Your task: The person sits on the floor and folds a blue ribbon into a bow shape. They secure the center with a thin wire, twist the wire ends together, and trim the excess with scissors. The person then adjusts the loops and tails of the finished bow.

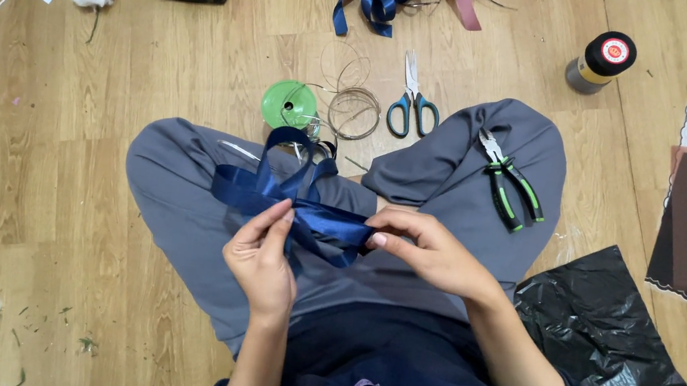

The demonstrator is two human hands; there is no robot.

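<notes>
Over your lap, centre frame: your left hand (261, 258) and right hand (429, 252) both pinch the navy ribbon (293, 199) — fingers closed on its folded loops, mid-bow. Judged next — a tie; the wire coil (353, 112) lies at twelve o'clock.

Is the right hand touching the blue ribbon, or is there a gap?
Touching. The head view shows the right hand pinching the blue ribbon with its fingertips; no gap is visible.
</notes>
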